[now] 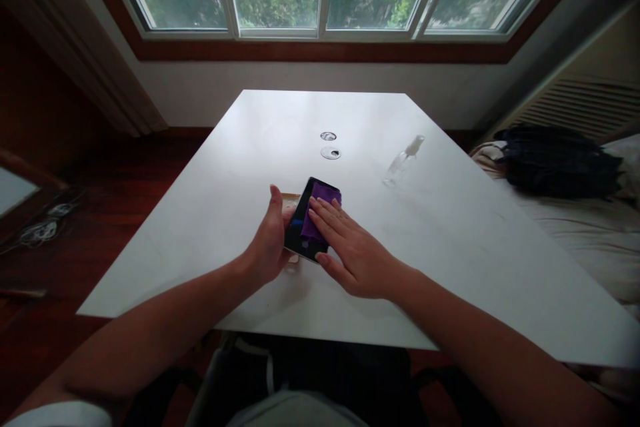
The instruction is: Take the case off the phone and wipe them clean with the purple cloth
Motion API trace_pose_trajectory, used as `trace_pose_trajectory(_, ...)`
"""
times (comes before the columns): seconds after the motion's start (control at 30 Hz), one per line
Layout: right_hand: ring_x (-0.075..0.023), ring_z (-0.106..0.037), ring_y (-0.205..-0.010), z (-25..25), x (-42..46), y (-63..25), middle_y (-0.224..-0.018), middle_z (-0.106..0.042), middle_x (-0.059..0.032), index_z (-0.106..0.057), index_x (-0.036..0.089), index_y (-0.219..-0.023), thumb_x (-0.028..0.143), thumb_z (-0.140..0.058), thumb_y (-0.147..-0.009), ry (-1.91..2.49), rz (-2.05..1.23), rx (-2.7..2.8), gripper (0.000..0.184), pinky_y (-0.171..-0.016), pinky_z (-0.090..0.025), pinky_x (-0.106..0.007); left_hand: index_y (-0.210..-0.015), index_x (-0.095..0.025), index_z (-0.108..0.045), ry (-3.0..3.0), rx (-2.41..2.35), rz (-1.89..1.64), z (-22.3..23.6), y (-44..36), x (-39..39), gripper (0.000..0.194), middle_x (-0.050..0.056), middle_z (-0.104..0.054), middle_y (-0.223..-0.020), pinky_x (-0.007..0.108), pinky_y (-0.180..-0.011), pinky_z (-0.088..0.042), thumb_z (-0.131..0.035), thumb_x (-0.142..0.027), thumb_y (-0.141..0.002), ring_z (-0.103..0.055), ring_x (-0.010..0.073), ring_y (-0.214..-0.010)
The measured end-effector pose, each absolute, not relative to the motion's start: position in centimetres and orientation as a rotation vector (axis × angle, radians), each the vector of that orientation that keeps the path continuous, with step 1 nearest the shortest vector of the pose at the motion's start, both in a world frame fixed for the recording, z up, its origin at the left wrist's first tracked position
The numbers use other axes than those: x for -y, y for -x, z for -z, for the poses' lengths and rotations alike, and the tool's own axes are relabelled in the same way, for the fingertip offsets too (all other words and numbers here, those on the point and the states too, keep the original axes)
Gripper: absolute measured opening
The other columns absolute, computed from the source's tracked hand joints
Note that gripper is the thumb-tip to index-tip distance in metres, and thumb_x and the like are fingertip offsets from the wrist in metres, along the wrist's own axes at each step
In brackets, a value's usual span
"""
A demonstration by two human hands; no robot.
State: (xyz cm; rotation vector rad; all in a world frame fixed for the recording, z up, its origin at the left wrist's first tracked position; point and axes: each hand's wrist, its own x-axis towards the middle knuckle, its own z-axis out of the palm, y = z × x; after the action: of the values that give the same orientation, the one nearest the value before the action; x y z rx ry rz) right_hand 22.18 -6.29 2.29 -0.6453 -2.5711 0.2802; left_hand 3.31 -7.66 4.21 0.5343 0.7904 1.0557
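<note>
A black smartphone (297, 225) is tilted above the table, its dark screen facing up. My left hand (270, 237) grips it along its left edge, thumb raised and fingers partly hidden beneath. A small purple cloth (311, 229) lies across the screen. Pressing that cloth against the glass is my right hand (345, 240), its fingers held together and its thumb by the phone's lower edge. Behind the phone and left hand shows part of a pale, gold-edged phone case (291, 197), mostly hidden.
On the white table (200, 240), a clear spray bottle (404, 160) lies or stands at the right; I cannot tell which. Two round cable holes (331, 153) sit ahead of my hands. A black bag (560, 160) rests on a bed at right. Cables (43, 230) lie on the left.
</note>
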Motion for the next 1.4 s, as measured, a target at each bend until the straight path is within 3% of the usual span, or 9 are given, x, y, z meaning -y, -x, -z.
trace_pose_trajectory(0.3, -0.0307, -0.017, -0.155, -2.76, 6.23, -22.36, -0.166, -0.022, -0.0169, -0.015, 0.014, -0.162, 0.039, -0.050, -0.099, 0.620, -0.298, 2.564, 0.076, -0.125, -0.018, -0.060, -0.121, -0.008, -0.070, -0.486, -0.769, -1.041, -4.53, -3.12, 7.58, 0.088, 0.018, -0.077, -0.092, 0.036, -0.075, -0.060, -0.022, -0.077, -0.093, -0.075, 0.0264, -0.079)
trace_pose_trajectory(0.63, -0.0293, -0.023, -0.153, -3.00, 5.75, -23.05, -0.164, -0.027, -0.0169, -0.025, 0.014, -0.159, 0.026, -0.048, -0.097, 0.540, -0.418, 2.532, 0.068, -0.124, -0.020, -0.060, -0.120, -0.006, -0.069, -0.485, -0.813, -1.011, -4.08, -3.10, 7.36, 0.088, 0.017, -0.077, -0.086, 0.029, -0.060, -0.057, -0.022, -0.076, -0.094, -0.074, 0.0241, -0.071)
trace_pose_trajectory(1.03, -0.0302, -0.025, -0.152, -3.04, 5.89, -22.92, -0.163, -0.030, -0.0186, -0.027, 0.013, -0.158, 0.027, -0.051, -0.096, 0.543, -0.394, 2.518, 0.068, -0.123, -0.023, -0.060, -0.121, -0.007, -0.068, -0.483, -0.794, -1.028, -4.16, -3.22, 7.40, 0.086, 0.016, -0.077, -0.086, 0.030, -0.065, -0.058, -0.026, -0.076, -0.094, -0.074, 0.0241, -0.074)
trace_pose_trajectory(1.27, -0.0303, -0.025, -0.152, -3.12, 5.95, -22.90, -0.162, -0.030, -0.0197, -0.029, 0.010, -0.157, 0.028, -0.051, -0.096, 0.549, -0.376, 2.525, 0.068, -0.124, -0.023, -0.058, -0.123, -0.007, -0.068, -0.507, -0.800, -1.023, -4.11, -3.21, 7.52, 0.087, 0.017, -0.077, -0.089, 0.028, -0.059, -0.056, -0.029, -0.078, -0.092, -0.074, 0.0243, -0.073)
trace_pose_trajectory(1.4, -0.0310, -0.026, -0.152, -3.10, 5.90, -22.84, -0.162, -0.032, -0.0197, -0.030, 0.011, -0.157, 0.035, -0.057, -0.095, 0.550, -0.368, 2.526, 0.072, -0.124, -0.023, -0.058, -0.123, -0.007, -0.067, -0.491, -0.780, -1.032, -4.12, -3.21, 7.52, 0.085, 0.016, -0.077, -0.087, 0.031, -0.065, -0.058, -0.031, -0.078, -0.092, -0.074, 0.0244, -0.074)
